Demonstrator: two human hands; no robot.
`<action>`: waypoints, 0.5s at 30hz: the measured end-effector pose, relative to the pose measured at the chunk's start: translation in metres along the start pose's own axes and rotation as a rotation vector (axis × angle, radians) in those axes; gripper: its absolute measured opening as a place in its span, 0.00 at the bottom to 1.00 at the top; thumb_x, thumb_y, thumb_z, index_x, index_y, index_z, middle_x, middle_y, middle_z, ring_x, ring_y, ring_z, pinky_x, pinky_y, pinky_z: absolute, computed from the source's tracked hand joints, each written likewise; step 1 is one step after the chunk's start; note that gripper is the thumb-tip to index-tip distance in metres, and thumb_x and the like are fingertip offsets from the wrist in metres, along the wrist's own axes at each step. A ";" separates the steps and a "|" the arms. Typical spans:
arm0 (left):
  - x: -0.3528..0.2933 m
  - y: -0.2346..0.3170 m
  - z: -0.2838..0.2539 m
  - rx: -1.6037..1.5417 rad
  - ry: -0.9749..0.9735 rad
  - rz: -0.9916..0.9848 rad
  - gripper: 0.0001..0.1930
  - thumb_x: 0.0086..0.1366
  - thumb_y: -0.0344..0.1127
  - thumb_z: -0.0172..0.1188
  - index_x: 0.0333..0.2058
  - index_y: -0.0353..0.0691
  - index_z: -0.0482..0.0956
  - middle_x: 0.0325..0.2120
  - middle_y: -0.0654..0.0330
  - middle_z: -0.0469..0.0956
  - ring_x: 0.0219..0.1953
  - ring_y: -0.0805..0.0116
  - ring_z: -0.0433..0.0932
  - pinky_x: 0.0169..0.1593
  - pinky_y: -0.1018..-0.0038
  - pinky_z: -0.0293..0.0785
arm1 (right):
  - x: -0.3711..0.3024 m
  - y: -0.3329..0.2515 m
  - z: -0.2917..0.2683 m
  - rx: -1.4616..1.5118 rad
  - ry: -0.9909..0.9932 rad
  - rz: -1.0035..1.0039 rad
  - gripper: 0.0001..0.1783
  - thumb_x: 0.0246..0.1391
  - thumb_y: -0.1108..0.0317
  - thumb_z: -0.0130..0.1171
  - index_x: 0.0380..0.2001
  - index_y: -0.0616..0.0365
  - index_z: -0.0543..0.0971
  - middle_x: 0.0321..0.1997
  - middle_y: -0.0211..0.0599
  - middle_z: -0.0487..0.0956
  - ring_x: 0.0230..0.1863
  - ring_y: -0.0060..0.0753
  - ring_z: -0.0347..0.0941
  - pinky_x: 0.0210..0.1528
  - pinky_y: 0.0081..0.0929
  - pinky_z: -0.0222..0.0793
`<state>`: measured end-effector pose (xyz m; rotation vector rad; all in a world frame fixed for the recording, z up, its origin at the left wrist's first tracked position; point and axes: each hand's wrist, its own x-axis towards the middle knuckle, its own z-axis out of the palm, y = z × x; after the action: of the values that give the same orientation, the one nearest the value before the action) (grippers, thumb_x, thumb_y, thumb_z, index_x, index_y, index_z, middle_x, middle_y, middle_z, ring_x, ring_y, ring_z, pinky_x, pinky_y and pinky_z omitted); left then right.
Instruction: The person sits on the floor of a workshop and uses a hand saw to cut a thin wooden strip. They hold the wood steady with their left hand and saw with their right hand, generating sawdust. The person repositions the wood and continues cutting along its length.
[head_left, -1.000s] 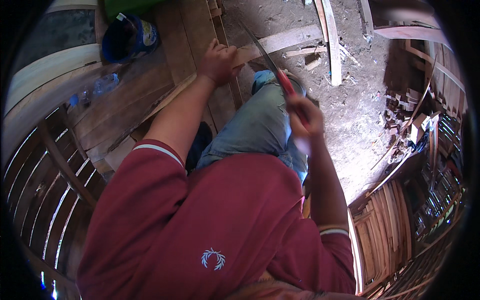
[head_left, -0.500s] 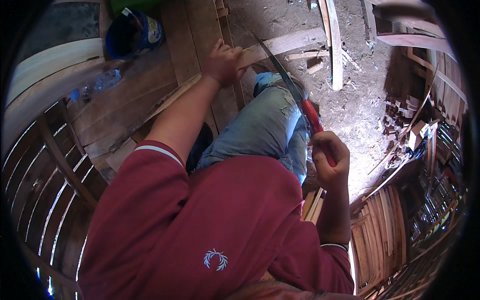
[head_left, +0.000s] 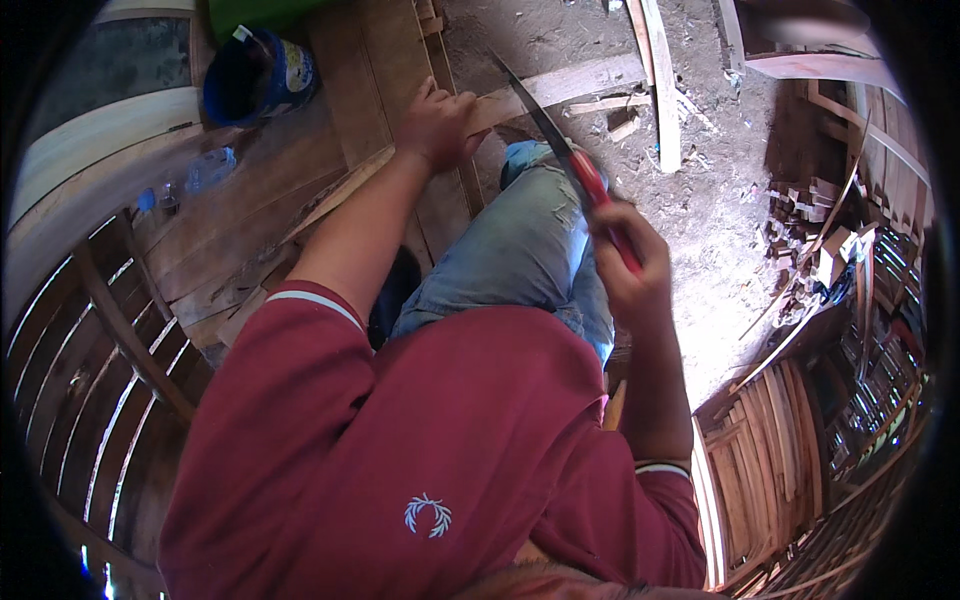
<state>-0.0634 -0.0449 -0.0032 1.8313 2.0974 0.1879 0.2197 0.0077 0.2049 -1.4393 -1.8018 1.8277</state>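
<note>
At the upper middle, with the fingers of the left hand [head_left: 437, 125] bent down over one pale board [head_left: 575, 82], closed up and holding it. Lower and to the right, with the fingers of the right hand [head_left: 630, 255] wrapped snugly round the one red handle of one saw [head_left: 548, 128]. From that handle, up and to the left, with one dark blade slanting across the board in this view, just right of the left hand; impossible to tell whether sunk into the wood or just above it.

Between the two bare forearms, one pair of faded blue jeans [head_left: 490, 245]. Nearer the lower edge, one dark red shirt [head_left: 400, 400] with one pale leaf emblem and two white-banded sleeves.

Left of the left hand, on brown planks [head_left: 355, 70], one clear bottle [head_left: 212, 168], lying on its side. Above it, one blue bucket [head_left: 285, 98].

Past the board, on the dirt floor [head_left: 720, 240], two long strips [head_left: 665, 90], nearly side by side, with small scraps [head_left: 625, 128] to their left. Far right, one heap of offcuts [head_left: 832, 258], too jumbled to count; below, one stack of slats [head_left: 765, 450], too tight to count.
</note>
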 end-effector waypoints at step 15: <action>0.014 -0.001 0.020 0.045 -0.028 0.002 0.24 0.64 0.56 0.62 0.49 0.44 0.76 0.39 0.53 0.85 0.47 0.56 0.85 0.71 0.56 0.61 | 0.059 0.019 0.026 -0.125 0.063 -0.241 0.11 0.56 0.75 0.54 0.42 0.57 0.80 0.33 0.40 0.81 0.33 0.28 0.78 0.40 0.26 0.72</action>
<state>-0.0592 -0.0342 -0.0247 1.8503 2.0972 0.1160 0.1799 0.0286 0.1549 -1.2404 -1.9902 1.5608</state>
